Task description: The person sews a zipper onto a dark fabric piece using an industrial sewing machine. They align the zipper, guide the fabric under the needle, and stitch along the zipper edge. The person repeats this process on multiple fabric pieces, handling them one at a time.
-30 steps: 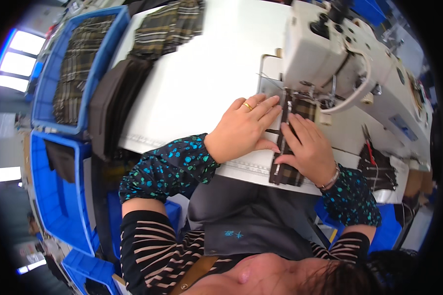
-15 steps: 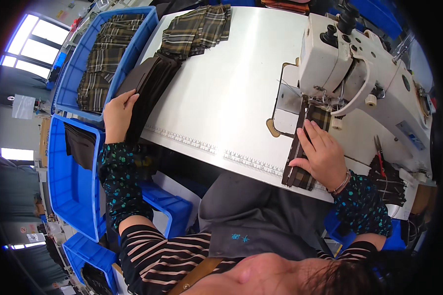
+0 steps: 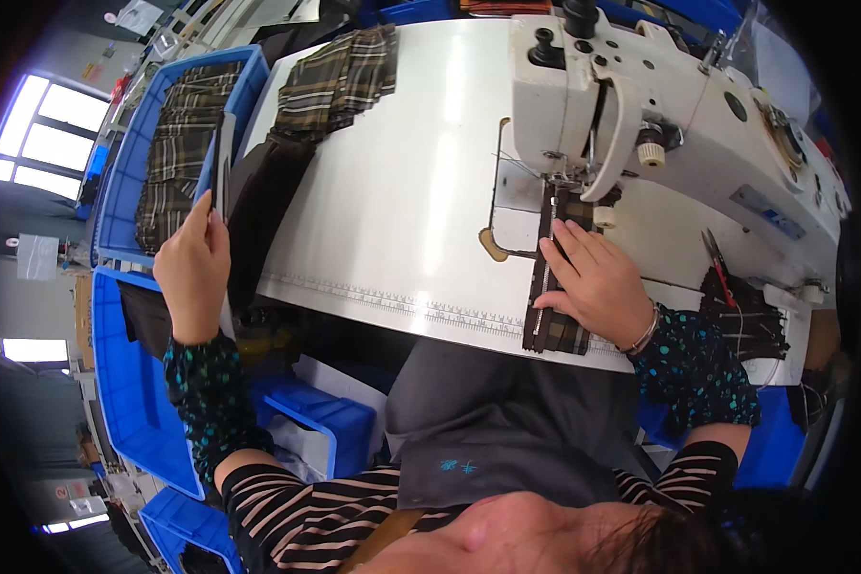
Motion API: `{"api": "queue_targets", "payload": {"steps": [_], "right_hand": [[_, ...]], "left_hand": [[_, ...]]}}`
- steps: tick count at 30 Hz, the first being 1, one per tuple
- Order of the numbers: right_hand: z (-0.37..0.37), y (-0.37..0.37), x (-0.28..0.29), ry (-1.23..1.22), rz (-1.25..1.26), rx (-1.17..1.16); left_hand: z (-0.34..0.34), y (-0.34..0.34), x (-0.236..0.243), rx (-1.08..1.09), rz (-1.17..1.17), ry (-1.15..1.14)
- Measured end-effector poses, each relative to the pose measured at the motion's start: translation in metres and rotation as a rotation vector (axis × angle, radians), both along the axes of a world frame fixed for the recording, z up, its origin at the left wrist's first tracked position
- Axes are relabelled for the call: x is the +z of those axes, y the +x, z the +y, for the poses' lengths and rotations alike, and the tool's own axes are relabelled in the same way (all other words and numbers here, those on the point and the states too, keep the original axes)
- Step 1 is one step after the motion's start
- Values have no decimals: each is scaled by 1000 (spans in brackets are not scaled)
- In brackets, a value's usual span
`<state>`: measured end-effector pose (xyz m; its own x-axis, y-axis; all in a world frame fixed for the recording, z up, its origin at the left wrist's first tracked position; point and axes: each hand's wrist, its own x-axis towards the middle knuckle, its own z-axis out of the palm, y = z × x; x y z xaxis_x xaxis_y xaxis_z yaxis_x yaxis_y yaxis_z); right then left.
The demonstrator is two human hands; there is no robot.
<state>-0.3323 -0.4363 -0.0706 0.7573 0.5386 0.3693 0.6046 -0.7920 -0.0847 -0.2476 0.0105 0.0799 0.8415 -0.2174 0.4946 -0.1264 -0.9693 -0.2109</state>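
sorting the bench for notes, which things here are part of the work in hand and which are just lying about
In use:
right hand flat on plaid strip at sewing machine
left hand lifting dark strip

Lying about:
plaid stack on table
scissors
blue bin

Bright, even daylight fills my view, with windows [image 3: 38, 143] blown out white at the far left. A broad sheen of glare runs across my white bench [image 3: 402, 191]. Shadows are soft, darkest under the bench near my lap. Straight edges bow strongly outward, and the corners are cut off in black. Focus stays sharp in the middle.
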Motion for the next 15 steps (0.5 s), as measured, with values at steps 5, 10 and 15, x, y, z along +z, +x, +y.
{"api": "queue_targets", "payload": {"steps": [5, 10, 15], "right_hand": [[-2, 1, -1, 25, -20, 7], [-1, 3, 4, 45, 23, 35], [-1, 0, 1, -7, 7, 12]], "left_hand": [[-117, -43, -10, -493, 533, -303], [-189, -44, -67, -831, 897, -470], [-221, 7, -112, -1028, 726, -598]]}}
